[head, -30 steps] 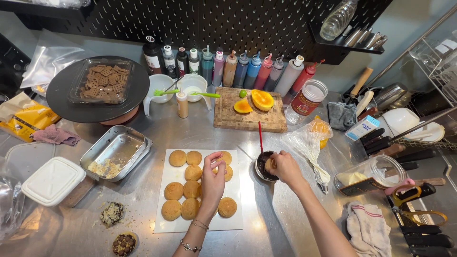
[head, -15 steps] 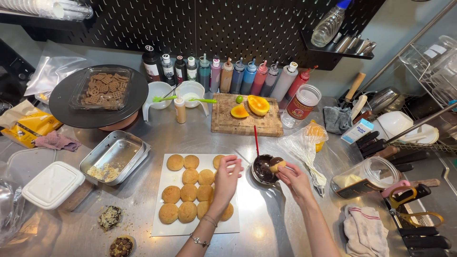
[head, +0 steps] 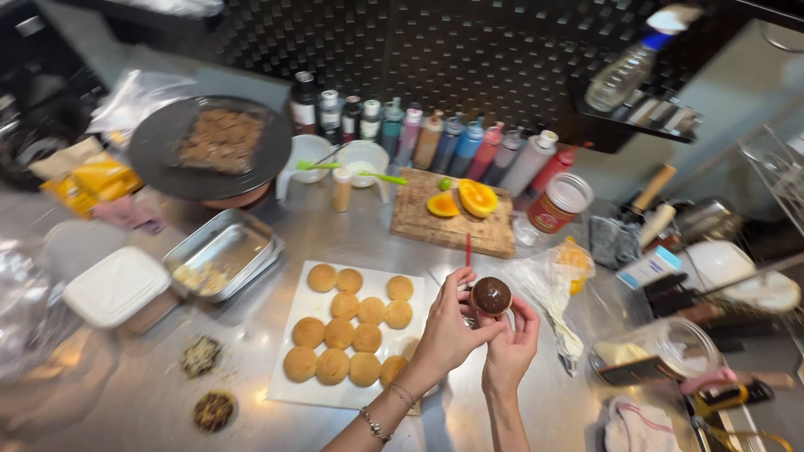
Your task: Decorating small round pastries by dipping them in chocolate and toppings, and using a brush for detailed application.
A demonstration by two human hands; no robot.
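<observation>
In the head view, the left hand (head: pixel 444 331) and the right hand (head: pixel 512 335) meet over the steel surface (head: pixel 151 402), just past the right edge of the white board (head: pixel 293 389). Together they hold one round cookie with a dark brown chocolate top (head: pixel 491 295). The left grip is closed around the cookie's left side with thumb and fingers. The right grip is curled under and beside it, with fingers touching its right edge. The cookie is up in the air, not lying on anything.

The plain tan cookies (head: pixel 352 335) sit on the white board, close together in rows. About twelve can be counted; one or two are partly hidden by the left wrist. There is open room on the surface in front of the board and to the right of the hands, near the clear plastic bag (head: pixel 548 280). A metal tray (head: pixel 222 255) lies just left of the board, and a white lidded box (head: pixel 117 286) is farther left. Two dark crumbly cookies (head: pixel 205 385) lie near the front edge.

Half a second ago the right hand was at a small dark bowl, dipping. Now the cookie is lifted and turned top up, and the left hand has come off the board to hold it too.

At the back stand about twelve bottles (head: pixel 452 138) in one row, and one wooden board (head: pixel 448 222) with cut orange fruit.
</observation>
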